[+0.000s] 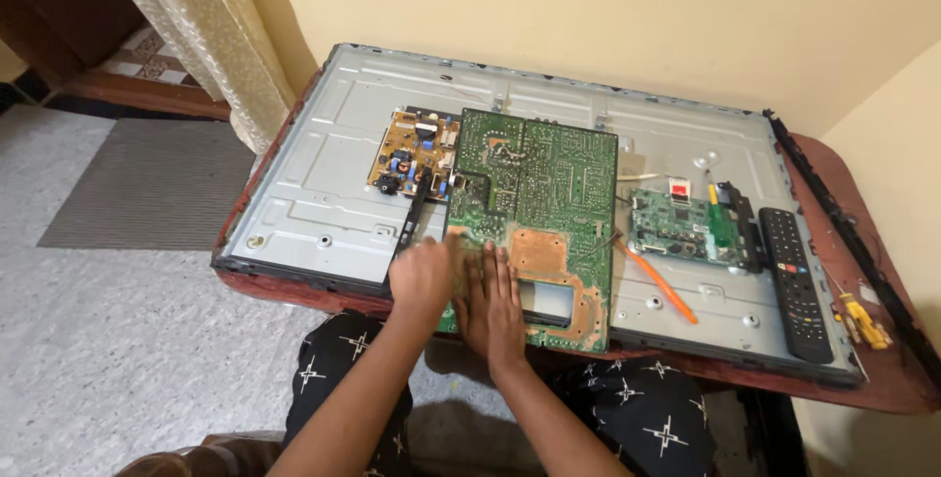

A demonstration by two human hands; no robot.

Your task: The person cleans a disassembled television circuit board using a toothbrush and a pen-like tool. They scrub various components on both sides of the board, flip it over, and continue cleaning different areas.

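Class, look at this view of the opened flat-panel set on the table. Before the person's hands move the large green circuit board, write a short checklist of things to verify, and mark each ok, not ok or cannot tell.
1. Both hands on the board: left hand and right hand rest on the near edge of the large green circuit board: ok.
2. Board free of screws: cannot tell.
3. Cables unplugged: cannot tell.
4. Orange tool off the board: its tip touches the right edge: not ok.
5. Remote control out of the way: ok.

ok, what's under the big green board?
The big green board lies on the grey metal back panel; a black part shows through its rectangular cutout. Both hands, left hand and right hand, cover its near-left corner. The rest underneath is hidden.
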